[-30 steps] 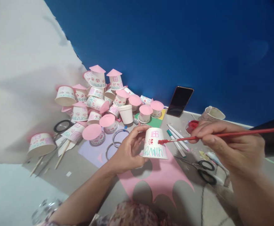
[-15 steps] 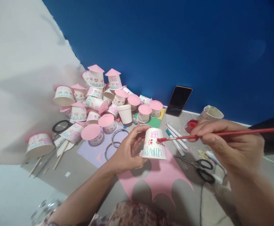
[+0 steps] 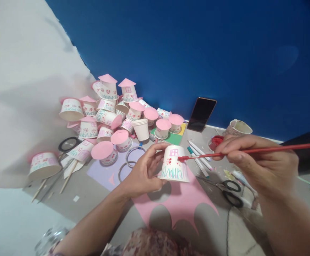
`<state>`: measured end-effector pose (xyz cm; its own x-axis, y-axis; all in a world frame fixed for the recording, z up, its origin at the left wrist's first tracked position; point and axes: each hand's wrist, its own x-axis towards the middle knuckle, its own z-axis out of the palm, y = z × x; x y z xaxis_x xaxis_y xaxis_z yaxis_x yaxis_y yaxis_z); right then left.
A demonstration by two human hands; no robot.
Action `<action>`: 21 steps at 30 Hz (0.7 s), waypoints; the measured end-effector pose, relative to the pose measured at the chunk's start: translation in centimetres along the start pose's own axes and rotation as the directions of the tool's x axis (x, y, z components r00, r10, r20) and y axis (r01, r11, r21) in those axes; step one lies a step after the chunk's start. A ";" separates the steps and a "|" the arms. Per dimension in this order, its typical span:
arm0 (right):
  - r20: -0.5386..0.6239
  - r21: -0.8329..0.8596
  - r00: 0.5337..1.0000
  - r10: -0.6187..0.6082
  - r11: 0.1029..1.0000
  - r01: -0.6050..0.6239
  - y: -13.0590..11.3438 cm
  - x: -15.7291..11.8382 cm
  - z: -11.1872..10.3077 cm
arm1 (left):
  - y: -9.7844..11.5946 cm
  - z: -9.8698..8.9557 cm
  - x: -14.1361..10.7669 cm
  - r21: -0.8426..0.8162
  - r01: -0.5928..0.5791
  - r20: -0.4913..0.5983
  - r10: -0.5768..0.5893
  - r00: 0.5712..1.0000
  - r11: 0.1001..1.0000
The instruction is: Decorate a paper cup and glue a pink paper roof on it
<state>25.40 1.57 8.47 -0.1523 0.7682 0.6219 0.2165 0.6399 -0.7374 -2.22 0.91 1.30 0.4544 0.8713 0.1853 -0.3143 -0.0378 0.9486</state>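
My left hand [image 3: 146, 170] grips a white paper cup [image 3: 174, 167] turned upside down, with a pink window, red dabs and green strokes drawn on it. Pinched in my right hand [image 3: 258, 160] is a red paintbrush [image 3: 274, 148], whose red-painted tip touches the cup's side just right of the red dabs. A small pot of red paint [image 3: 216, 141] stands behind my right fingers. Pink cut-out paper [image 3: 178, 199] lies beneath the held cup.
Decorated cups with pink cone roofs [image 3: 108, 87] are heaped at the left. A phone [image 3: 201, 114] leans on the blue wall. Markers [image 3: 200, 161], scissors [image 3: 232, 192], a patterned cup [image 3: 237, 128] and white stacked cups [image 3: 141, 129] are around.
The held cup has turned slightly in my left hand, and the red dabs have shifted a little left. The brush tip still touches the cup, with more red beside it.
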 end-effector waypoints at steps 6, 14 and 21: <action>0.010 0.020 1.000 -0.015 1.000 0.015 0.0 0.0 0.1 | 0.0 -0.1 -0.2 0.013 0.044 0.023 -0.044 0.999 0.999; 0.029 0.081 0.999 -0.017 0.997 0.014 0.2 0.1 0.1 | 0.1 0.0 -0.2 -0.024 0.043 0.034 -0.042 0.999 0.999; 0.040 0.091 0.999 -0.012 0.996 0.008 0.3 0.1 0.1 | 0.3 0.1 -0.2 -0.054 0.046 0.042 -0.044 0.998 0.997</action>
<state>25.35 1.78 8.29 -0.1936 0.7609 0.6193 0.1266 0.6454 -0.7533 -2.33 0.71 1.57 0.5026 0.8507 0.1543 -0.3379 0.0290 0.9407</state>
